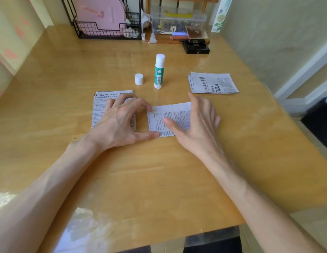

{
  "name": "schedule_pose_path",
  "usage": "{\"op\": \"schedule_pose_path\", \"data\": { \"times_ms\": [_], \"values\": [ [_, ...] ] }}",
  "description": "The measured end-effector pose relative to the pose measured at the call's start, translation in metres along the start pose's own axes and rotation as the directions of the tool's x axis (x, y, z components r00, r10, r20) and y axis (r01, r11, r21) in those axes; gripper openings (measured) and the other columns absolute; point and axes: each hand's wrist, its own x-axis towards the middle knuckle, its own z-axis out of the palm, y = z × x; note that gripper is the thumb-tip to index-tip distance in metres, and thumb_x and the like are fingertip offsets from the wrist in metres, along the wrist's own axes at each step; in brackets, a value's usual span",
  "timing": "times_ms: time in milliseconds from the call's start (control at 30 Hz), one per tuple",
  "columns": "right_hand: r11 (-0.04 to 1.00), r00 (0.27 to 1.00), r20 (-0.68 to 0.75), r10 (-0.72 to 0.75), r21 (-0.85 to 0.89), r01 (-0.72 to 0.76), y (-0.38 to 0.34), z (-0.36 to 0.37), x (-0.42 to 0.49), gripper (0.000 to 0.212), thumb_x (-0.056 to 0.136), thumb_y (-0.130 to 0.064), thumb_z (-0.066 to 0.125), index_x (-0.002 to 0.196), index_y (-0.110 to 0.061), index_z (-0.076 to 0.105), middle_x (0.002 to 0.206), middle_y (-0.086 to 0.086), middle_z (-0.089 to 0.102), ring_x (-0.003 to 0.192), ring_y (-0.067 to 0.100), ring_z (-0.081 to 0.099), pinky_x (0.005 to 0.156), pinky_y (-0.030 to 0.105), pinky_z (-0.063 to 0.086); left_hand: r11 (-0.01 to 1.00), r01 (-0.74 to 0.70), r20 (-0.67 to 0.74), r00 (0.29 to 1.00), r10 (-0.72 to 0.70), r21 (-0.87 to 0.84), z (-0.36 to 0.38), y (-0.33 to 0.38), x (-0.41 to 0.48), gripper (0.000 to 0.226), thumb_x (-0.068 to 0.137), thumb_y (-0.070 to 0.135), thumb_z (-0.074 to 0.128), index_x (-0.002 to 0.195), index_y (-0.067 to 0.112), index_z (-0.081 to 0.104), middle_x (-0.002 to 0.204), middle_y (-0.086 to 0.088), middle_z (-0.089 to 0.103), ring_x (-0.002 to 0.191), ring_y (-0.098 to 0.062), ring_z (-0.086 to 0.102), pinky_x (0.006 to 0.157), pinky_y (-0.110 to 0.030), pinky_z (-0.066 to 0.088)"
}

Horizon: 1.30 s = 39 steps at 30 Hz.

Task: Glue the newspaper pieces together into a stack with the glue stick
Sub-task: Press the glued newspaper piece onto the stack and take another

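Observation:
A single newspaper piece (pixel 174 114) lies flat at the middle of the wooden table (pixel 159 179). My left hand (pixel 120 121) arches over a newspaper stack (pixel 98 108) at the left, its thumb and index fingertip touching the single piece's left edge. My right hand (pixel 199 123) has straight fingers over the piece's right edge, and its thumb rests on the print. Behind them an uncapped green-and-white glue stick (pixel 159 72) stands upright, with its white cap (pixel 139 79) beside it on the left. A loose pile of newspaper pieces (pixel 213 83) lies at the right.
A black wire rack (pixel 107 30) with a pink item stands at the back left. A clear plastic box (pixel 177 21) and black boxes (pixel 196 46) sit at the back right. A wall runs along the table's right side.

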Motion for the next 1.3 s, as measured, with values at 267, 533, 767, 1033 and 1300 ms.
{"op": "schedule_pose_path", "data": {
  "times_ms": [267, 533, 767, 1033, 1300],
  "values": [
    [0.995, 0.997, 0.071, 0.001, -0.096, 0.006, -0.005, 0.008, -0.001, 0.119, 0.072, -0.089, 0.059, 0.165, -0.024, 0.022, 0.149, 0.003, 0.036, 0.141, 0.025, 0.032, 0.11, 0.043, 0.027, 1.0, -0.003, -0.016, 1.0, 0.003, -0.022, 0.0, 0.0, 0.0, 0.073, 0.065, 0.091, 0.062, 0.118, 0.041, 0.054, 0.117, 0.021, 0.059, 0.139, -0.005, 0.033, 0.102, -0.035, 0.025],
    [0.987, 0.985, 0.084, 0.151, -0.067, -0.146, 0.034, -0.026, 0.007, 0.108, 0.082, -0.07, 0.074, 0.165, -0.028, 0.02, 0.157, 0.005, 0.029, 0.151, 0.027, 0.024, 0.12, 0.045, 0.021, 1.0, -0.013, -0.021, 1.0, 0.012, -0.017, 0.001, 0.0, -0.001, 0.053, 0.083, 0.079, 0.055, 0.119, 0.041, 0.055, 0.122, 0.021, 0.058, 0.14, -0.01, 0.035, 0.107, -0.038, 0.025],
    [0.983, 0.982, 0.049, 0.185, -0.013, -0.184, 0.039, -0.031, 0.007, 0.098, 0.093, -0.05, 0.074, 0.167, -0.022, 0.015, 0.159, 0.008, 0.026, 0.152, 0.027, 0.025, 0.12, 0.045, 0.018, 1.0, -0.018, -0.03, 0.999, 0.018, 0.007, 0.003, 0.0, 0.0, 0.049, 0.085, 0.075, 0.054, 0.118, 0.038, 0.056, 0.12, 0.018, 0.06, 0.136, -0.015, 0.039, 0.102, -0.04, 0.029],
    [0.998, 0.996, 0.081, 0.032, -0.05, -0.028, -0.006, 0.0, -0.015, 0.131, 0.068, -0.089, 0.063, 0.167, -0.019, 0.011, 0.152, 0.003, 0.031, 0.144, 0.024, 0.028, 0.115, 0.043, 0.024, 0.998, -0.048, -0.049, 0.998, 0.05, 0.035, 0.006, 0.001, -0.001, 0.056, 0.079, 0.077, 0.06, 0.12, 0.039, 0.056, 0.119, 0.023, 0.057, 0.132, -0.015, 0.042, 0.097, -0.036, 0.026],
    [0.989, 0.968, 0.207, 0.143, -0.008, -0.144, 0.018, -0.028, -0.007, 0.113, 0.083, -0.062, 0.077, 0.167, -0.023, 0.012, 0.158, 0.003, 0.026, 0.151, 0.026, 0.025, 0.121, 0.036, 0.018, 0.999, -0.043, -0.034, 0.998, 0.043, 0.016, 0.004, 0.001, -0.001, 0.059, 0.078, 0.079, 0.06, 0.121, 0.038, 0.055, 0.12, 0.025, 0.056, 0.135, -0.015, 0.039, 0.103, -0.041, 0.029]
  ]
}}
